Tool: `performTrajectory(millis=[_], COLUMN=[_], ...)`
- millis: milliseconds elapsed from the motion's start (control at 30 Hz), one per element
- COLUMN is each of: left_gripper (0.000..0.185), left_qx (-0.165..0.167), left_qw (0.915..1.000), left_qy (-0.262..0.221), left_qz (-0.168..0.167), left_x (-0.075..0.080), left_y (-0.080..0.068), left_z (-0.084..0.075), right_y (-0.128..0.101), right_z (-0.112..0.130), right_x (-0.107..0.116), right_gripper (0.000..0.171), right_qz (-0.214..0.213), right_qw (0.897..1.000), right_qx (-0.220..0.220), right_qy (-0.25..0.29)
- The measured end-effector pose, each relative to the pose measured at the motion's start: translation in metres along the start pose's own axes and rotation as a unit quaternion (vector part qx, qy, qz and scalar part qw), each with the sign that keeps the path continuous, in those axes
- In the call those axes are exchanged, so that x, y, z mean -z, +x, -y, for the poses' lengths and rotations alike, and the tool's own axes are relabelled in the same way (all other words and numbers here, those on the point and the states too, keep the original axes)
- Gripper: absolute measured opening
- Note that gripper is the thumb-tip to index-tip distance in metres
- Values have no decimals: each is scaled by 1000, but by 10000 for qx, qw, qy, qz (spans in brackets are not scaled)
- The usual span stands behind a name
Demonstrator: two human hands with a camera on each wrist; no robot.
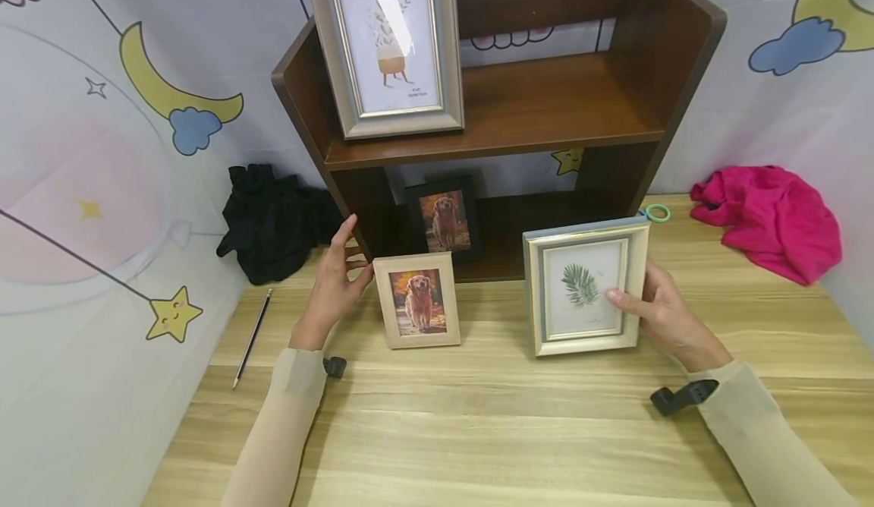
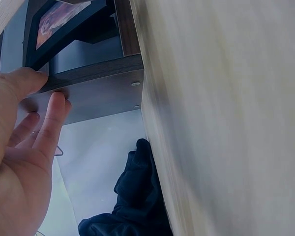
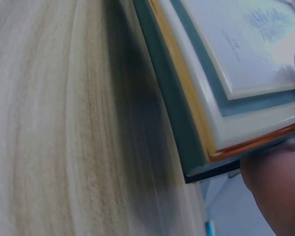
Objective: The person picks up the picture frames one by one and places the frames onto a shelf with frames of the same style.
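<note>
My right hand (image 1: 672,317) grips a cream and grey-blue picture frame (image 1: 539,340) with a green leaf print, thumb over its front and fingers behind. In the right wrist view this frame (image 3: 226,132) tilts close over the table. My left hand (image 1: 331,287) pinches the front edge of the left side panel of a brown wooden shelf (image 1: 492,143), thumb at the edge and fingers on the outer face (image 2: 98,96). Just right of it a small light wood picture frame (image 1: 451,325) with a dog picture stands on the table. A black picture frame (image 1: 476,226) with a similar picture stands in the lower compartment.
A large picture frame (image 1: 451,74) with a plant print stands on the upper shelf at left. Black cloth (image 1: 273,222) lies left of the shelf, pink cloth (image 1: 771,218) at right. A pencil (image 1: 253,338) lies on the table (image 1: 478,431). Green-handled scissors (image 1: 658,213) show behind the held frame.
</note>
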State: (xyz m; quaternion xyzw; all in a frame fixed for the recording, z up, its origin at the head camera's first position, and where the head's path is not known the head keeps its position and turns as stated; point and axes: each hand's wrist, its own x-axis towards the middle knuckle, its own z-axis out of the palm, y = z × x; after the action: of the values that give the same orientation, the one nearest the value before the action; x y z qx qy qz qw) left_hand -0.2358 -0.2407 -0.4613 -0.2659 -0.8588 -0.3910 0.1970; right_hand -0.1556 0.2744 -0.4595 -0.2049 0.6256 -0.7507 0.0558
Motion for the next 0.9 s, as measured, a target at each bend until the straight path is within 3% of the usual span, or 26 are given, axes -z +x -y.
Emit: performTrajectory(millis=[467, 900], left_gripper=[98, 95], left_qx=[28, 15], left_qw=[10000, 9999], left_qy=[6, -115], left_qz=[7, 5], left_x=[0, 0], left_y=[0, -1], left_z=[0, 1], right_y=[4, 4], right_z=[4, 11], right_x=[-4, -6], right_gripper=[96, 102], right_qz=[-427, -312], right_qw=[9981, 9987], right_qx=[435, 397], right_qy=[-32, 30])
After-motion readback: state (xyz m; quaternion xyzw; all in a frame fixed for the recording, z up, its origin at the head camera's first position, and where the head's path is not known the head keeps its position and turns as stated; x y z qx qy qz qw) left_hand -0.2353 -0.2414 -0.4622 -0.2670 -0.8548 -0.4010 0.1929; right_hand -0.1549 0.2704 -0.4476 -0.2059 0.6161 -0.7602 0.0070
